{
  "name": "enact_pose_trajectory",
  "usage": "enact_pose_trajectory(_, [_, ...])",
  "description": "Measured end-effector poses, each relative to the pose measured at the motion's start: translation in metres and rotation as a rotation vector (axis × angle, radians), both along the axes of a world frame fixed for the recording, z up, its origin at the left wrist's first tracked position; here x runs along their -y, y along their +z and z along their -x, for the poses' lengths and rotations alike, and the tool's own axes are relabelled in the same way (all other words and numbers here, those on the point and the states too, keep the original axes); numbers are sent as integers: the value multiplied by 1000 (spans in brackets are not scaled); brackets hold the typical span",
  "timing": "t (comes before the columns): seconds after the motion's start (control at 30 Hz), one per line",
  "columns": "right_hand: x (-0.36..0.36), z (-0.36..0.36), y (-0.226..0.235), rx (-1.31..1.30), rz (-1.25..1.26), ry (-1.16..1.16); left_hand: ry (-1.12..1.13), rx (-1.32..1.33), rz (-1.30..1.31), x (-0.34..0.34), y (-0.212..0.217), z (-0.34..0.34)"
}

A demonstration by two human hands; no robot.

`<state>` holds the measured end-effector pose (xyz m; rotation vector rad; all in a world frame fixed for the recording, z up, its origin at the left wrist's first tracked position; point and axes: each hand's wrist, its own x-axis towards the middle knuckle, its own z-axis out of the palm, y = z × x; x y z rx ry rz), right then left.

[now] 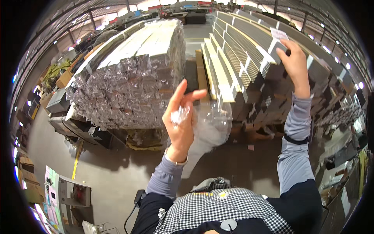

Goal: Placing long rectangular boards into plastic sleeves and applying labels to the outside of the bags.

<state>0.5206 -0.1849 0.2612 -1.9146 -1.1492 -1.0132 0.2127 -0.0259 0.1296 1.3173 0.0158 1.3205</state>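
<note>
A crumpled clear plastic bag (pixel 212 126) hangs from my left hand (pixel 180 123), which is raised in front of the gap between two stacks. Its lower fingers are curled round the gathered film, while the thumb and index finger stretch out free. My right hand (pixel 296 64) reaches to the top of the right stack. Its thumb and fingers close over the near end of a long grey bundle of strips (pixel 277 50), beside a white band. Just behind those fingertips lies a white printed label (pixel 279 34).
At left stands a tall stack of film-wrapped long bundles (pixel 120 93). Strapped grey bundles (pixel 237 46) fill the right side. Pale long boards (pixel 218 70) lie between them. Black wrapped goods (pixel 82 128) sit low at left, near a yellow floor line (pixel 77 160) and a machine (pixel 70 199).
</note>
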Motion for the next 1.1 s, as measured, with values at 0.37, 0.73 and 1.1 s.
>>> enact_pose_trajectory(0.37, [77, 233, -84, -529, -144, 536, -227, 102, -56, 65, 18, 0])
enact_pose_trajectory(0.73, [112, 194, -105, -422, -410, 682, -377, 17, 18, 112, 17, -25])
enact_pose_trajectory(1.1, [157, 118, -86, -841, -380, 1560, -1266, -131, 4, 137, 30, -70])
